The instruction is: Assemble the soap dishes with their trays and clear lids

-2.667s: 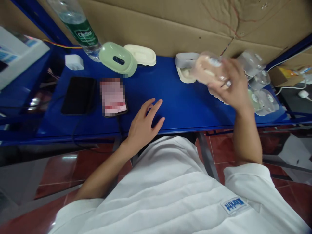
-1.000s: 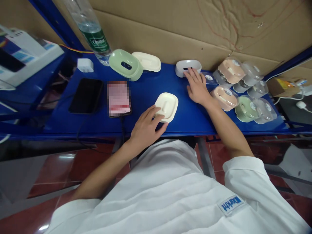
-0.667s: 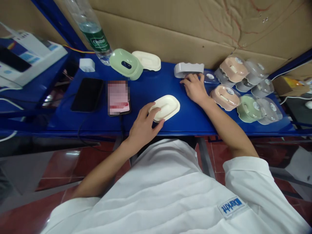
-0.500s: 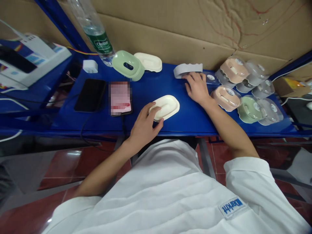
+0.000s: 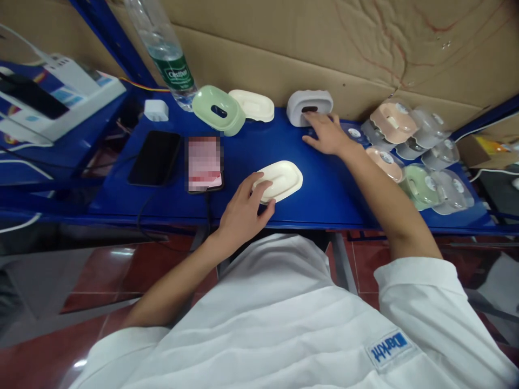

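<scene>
My left hand (image 5: 246,212) grips the left end of a cream oval dish (image 5: 284,179), thumb on the near side and fingers over the rim. The dish, perhaps a soap dish piece, lies flat on the blue table with a raised oval ridge inside. My right hand (image 5: 327,132) is farther back, fingers stretched out and apart. Its fingertips touch the front of a grey oval shell (image 5: 310,104) with a dark slot, which stands tilted against the cardboard. To its left sit a green slotted shell (image 5: 219,109) and a second cream dish (image 5: 253,105).
Several clear-lidded boxes in peach, green and grey crowd the right side, such as the green box (image 5: 419,186). On the left are a water bottle (image 5: 174,70), a white charger (image 5: 156,110), a black phone (image 5: 154,158) and a lit phone (image 5: 205,163). Cardboard (image 5: 263,54) lines the back.
The grey shell has turned so that its slotted face shows toward me, and my right fingers have spread off its top. My left hand stays on the cream dish. The view shifted slightly.
</scene>
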Motion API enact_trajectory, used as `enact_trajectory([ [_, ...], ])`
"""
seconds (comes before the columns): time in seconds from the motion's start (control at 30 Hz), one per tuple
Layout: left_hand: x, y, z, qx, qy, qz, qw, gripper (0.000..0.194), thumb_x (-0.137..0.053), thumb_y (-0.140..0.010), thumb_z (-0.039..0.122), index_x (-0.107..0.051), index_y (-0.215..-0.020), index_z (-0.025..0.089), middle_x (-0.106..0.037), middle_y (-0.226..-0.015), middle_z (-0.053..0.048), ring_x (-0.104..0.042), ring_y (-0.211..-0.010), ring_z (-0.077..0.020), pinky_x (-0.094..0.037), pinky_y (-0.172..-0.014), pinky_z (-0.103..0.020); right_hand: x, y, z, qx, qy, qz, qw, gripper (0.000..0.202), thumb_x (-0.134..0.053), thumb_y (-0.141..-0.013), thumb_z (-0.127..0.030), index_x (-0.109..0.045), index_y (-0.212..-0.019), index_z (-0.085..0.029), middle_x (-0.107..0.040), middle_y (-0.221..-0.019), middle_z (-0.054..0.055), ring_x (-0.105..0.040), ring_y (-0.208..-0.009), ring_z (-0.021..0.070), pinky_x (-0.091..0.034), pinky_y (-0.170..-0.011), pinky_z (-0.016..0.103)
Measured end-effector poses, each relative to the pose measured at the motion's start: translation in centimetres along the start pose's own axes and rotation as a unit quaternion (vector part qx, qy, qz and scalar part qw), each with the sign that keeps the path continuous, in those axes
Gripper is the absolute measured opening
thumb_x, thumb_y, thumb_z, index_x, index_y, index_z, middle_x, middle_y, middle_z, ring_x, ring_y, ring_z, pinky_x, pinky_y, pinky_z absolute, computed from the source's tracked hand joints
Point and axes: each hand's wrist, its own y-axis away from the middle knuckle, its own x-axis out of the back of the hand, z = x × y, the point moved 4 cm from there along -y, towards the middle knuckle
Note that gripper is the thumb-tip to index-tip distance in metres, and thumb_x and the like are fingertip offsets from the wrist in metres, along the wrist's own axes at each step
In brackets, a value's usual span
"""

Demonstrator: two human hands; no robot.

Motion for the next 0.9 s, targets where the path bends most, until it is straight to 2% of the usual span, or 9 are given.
enact_trajectory([
  [0.1, 0.0, 0.0, 0.0, 0.02, 0.003, -0.025, 0.999, 0.038, -0.063, -0.103, 0.028, -0.058, -0.14, 0.022, -0.059, -0.155, -0.017, -0.062, -0.144, -0.0324, -0.062, -0.11, -0.046, -1.4, -0.8, 0.1, -0.024, 0.001, -0.02, 1.0, 0.08, -0.031, -0.107, -0.059, -0.037, -0.17, -0.01, -0.048, -0.168, 0.025, -0.043, -0.154, 0.0471, -0.023, -0.125, 0.072],
  [0.27, 0.0, 0.0, 0.2, 0.03, 0.002, -0.041, 0.999, 0.042, -0.066, -0.101, 0.03, -0.057, -0.141, 0.023, -0.059, -0.155, -0.016, -0.065, -0.14, -0.0326, -0.066, -0.101, -0.043, -2.4, -1.3, 0.2, -0.05, 0.034, 0.014, 0.998, 0.08, -0.018, -0.11, -0.059, -0.031, -0.172, -0.01, -0.045, -0.168, 0.027, -0.042, -0.15, 0.0496, -0.027, -0.121, 0.072],
  [0.4, 0.0, 0.0, 0.3, 0.022, -0.002, -0.038, 0.999, 0.04, -0.064, -0.102, 0.03, -0.057, -0.141, 0.022, -0.06, -0.154, -0.016, -0.066, -0.14, -0.0318, -0.066, -0.1, -0.042, -2.8, -3.4, 0.6, -0.059, 0.031, 0.018, 0.998, 0.079, -0.016, -0.111, -0.056, -0.028, -0.172, -0.007, -0.05, -0.163, 0.029, -0.046, -0.145, 0.0505, -0.03, -0.117, 0.074],
  [0.57, 0.0, 0.0, 0.2, 0.019, -0.007, -0.041, 0.999, 0.04, -0.063, -0.103, 0.031, -0.057, -0.141, 0.021, -0.06, -0.154, -0.017, -0.066, -0.139, -0.0314, -0.065, -0.1, -0.041, -2.2, -5.9, 0.6, -0.118, 0.053, 0.03, 0.991, 0.079, -0.031, -0.11, -0.058, -0.035, -0.168, -0.005, -0.048, -0.163, 0.03, -0.044, -0.147, 0.0505, -0.031, -0.119, 0.072],
  [0.7, 0.1, 0.0, 0.2, 0.017, -0.003, -0.041, 0.999, 0.041, -0.064, -0.103, 0.03, -0.056, -0.142, 0.021, -0.059, -0.155, -0.017, -0.066, -0.139, -0.0316, -0.066, -0.099, -0.041, -0.7, -5.3, 0.5, -0.125, 0.055, 0.045, 0.99, 0.069, -0.044, -0.109, -0.061, -0.05, -0.154, -0.009, -0.049, -0.158, 0.027, -0.042, -0.145, 0.0468, -0.032, -0.122, 0.067],
  [0.8, 0.1, 0.0, 0.3, 0.018, -0.001, -0.046, 0.999, 0.041, -0.063, -0.103, 0.03, -0.056, -0.142, 0.022, -0.059, -0.155, -0.017, -0.066, -0.139, -0.0311, -0.066, -0.098, -0.04, 0.6, -3.5, 0.5, -0.085, 0.041, 0.05, 0.994, 0.064, -0.057, -0.106, -0.064, -0.06, -0.138, -0.008, -0.05, -0.154, 0.028, -0.042, -0.141, 0.0452, -0.032, -0.119, 0.068],
  [0.9, 0.1, 0.0, 0.4, 0.015, 0.005, -0.046, 0.999, 0.041, -0.063, -0.103, 0.029, -0.056, -0.143, 0.022, -0.059, -0.155, -0.017, -0.065, -0.141, -0.031, -0.065, -0.101, -0.041, 1.6, -1.0, -0.3, -0.008, 0.015, 0.029, 0.999, 0.066, -0.077, -0.091, -0.07, -0.069, -0.122, -0.013, -0.056, -0.148, 0.024, -0.047, -0.134, 0.0446, -0.036, -0.114, 0.067],
])
